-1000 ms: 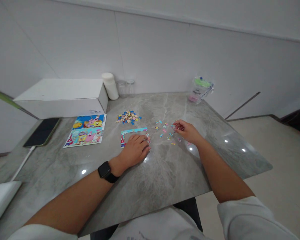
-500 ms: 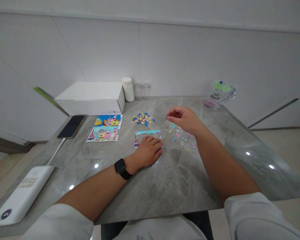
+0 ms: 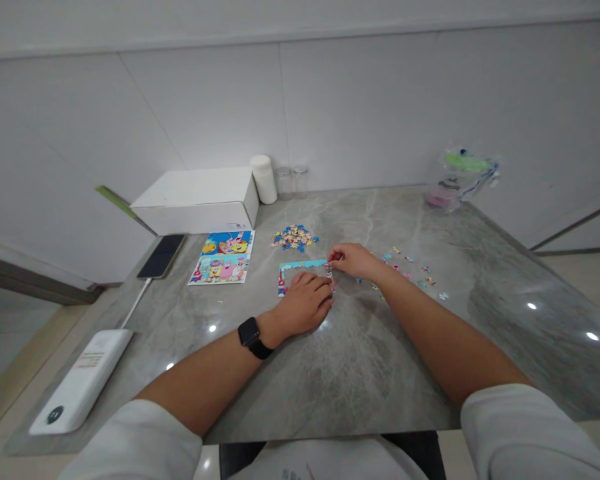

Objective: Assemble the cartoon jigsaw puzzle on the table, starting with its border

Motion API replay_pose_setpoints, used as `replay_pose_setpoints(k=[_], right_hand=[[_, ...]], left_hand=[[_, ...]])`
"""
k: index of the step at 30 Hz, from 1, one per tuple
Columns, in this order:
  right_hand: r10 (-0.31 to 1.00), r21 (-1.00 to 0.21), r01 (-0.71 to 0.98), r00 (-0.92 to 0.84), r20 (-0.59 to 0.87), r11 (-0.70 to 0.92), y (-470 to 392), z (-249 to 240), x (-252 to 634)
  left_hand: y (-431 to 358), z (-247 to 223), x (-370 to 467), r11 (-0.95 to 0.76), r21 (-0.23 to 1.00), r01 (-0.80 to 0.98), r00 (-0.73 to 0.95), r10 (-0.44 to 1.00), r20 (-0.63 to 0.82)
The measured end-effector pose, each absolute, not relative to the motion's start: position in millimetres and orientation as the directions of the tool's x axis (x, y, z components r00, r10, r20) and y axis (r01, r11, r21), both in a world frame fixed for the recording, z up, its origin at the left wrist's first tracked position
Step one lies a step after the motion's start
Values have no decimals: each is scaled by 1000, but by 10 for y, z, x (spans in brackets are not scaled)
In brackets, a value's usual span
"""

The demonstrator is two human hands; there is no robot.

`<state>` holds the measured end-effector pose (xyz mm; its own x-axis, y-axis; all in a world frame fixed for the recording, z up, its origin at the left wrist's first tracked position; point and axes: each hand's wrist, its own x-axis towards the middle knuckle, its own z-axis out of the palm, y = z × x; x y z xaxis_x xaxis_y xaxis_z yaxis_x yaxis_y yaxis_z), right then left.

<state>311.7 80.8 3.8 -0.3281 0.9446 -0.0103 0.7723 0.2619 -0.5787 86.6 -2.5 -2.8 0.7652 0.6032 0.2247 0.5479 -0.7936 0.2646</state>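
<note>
A partly joined puzzle border (image 3: 305, 264), light blue along its top, lies on the grey table. My left hand (image 3: 306, 301), with a black watch at the wrist, rests flat over the border's lower part, fingers spread. At the border's upper right corner, my right hand (image 3: 347, 259) has its thumb and fingers pinched together; what is between them is too small to make out. Behind the border is a heap of blue, yellow and pink pieces (image 3: 295, 237). Loose pieces (image 3: 407, 275) are scattered right of my right hand, some partly behind the forearm.
A colourful picture sheet (image 3: 223, 259) lies left of the border. Beyond are a white box (image 3: 195, 200), a white bottle (image 3: 264, 180) and two clear glasses (image 3: 300, 181). A phone (image 3: 162, 256) is cabled to a white power bank (image 3: 83, 380). A plastic bag (image 3: 457, 181) sits back right.
My right hand has come down and nearer to the border, from above the loose pieces to the upper right corner. My left hand stays on the border. The view has shifted slightly.
</note>
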Motion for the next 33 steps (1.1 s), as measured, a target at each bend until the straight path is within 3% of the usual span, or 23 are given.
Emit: replay_pose_setpoints(k=[33], right_hand=[[940, -543, 803, -334, -67, 247, 835, -53, 3103]], left_hand=[[-10, -89, 847, -807, 241, 539, 777, 587, 228]])
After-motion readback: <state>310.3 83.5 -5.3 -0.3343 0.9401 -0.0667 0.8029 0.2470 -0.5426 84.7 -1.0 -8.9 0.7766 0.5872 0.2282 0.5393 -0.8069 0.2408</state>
